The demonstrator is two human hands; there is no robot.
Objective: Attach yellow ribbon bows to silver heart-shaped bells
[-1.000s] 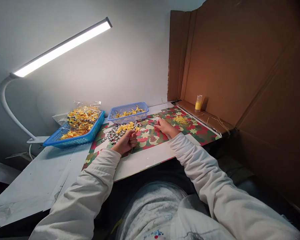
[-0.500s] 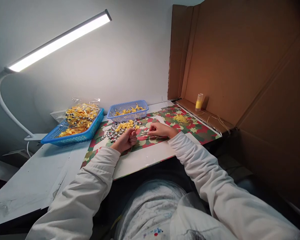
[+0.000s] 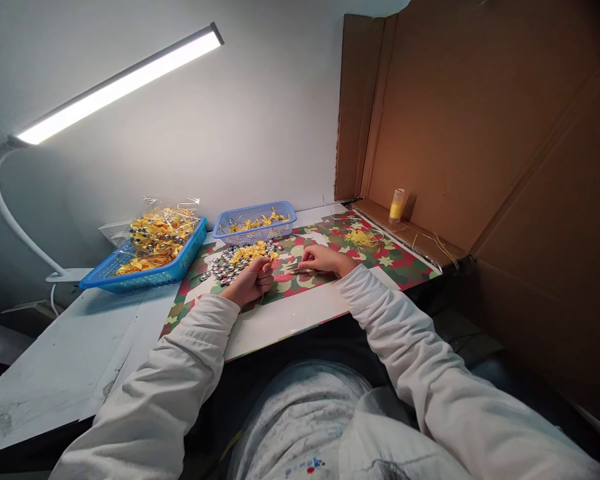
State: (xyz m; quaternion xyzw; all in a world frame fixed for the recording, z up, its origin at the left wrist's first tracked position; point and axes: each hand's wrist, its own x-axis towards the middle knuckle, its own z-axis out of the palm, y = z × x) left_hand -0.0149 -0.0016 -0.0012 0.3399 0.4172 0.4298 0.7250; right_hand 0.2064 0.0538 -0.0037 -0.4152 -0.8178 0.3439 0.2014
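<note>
My left hand (image 3: pixel 251 281) is closed in a fist with the thumb on top, just in front of a heap of silver beads (image 3: pixel 223 265) and yellow petal-like pieces (image 3: pixel 253 251). A thin pale thread (image 3: pixel 254 313) hangs from under this fist and trails onto the board. To its right, a little way off, my right hand (image 3: pixel 321 260) is closed in a pinch. Something thin and light pokes out from its fingertips toward the left hand, too small to name. Both hands are over a camouflage-patterned board (image 3: pixel 300 287).
A blue basket (image 3: pixel 145 280) at left holds a plastic bag of yellow pieces and silver beads. Behind the heap stands a smaller blue basket (image 3: pixel 255 230) with yellow pieces. Yellow threads (image 3: pixel 363 238) lie at right, near a spool (image 3: pixel 397 205). Cardboard (image 3: pixel 460 133) walls the right side; a lamp (image 3: pixel 125 83) shines at left.
The thin light thing at my right fingertips shows slightly differently. Both hands otherwise keep nearly the same place and grip.
</note>
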